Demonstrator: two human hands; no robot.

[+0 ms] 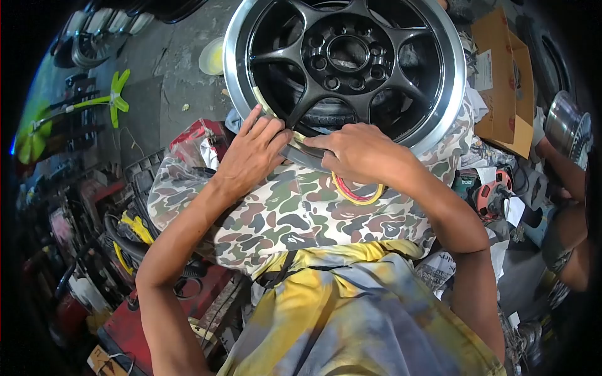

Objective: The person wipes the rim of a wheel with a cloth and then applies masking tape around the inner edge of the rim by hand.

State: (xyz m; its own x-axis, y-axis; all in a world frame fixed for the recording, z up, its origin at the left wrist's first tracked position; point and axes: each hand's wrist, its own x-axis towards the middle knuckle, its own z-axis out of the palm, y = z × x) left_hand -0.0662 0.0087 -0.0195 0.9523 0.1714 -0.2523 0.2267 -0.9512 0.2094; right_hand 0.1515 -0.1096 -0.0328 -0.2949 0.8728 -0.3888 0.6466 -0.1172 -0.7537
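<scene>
A black spoked wheel rim (348, 56) with a polished silver lip lies on camouflage trousers (276, 219). Pale yellow tape (262, 99) runs along the lip's inner edge at the lower left. My left hand (254, 141) rests on that stretch of rim, its index finger stretched along the tape and the other fingers spread. My right hand (357, 150) is at the rim's bottom edge, index finger pointing left onto the tape, the other fingers curled. Beneath my right hand hangs a roll of yellow and red tape (357, 195); the curled fingers hide whether they grip it.
An open cardboard box (501, 81) stands at the upper right, above a red and green power tool (492, 191). Another person's arm and leg (564, 244) are at the far right. Red toolboxes (147, 313) and cables crowd the left; a pale bowl (213, 57) sits beyond.
</scene>
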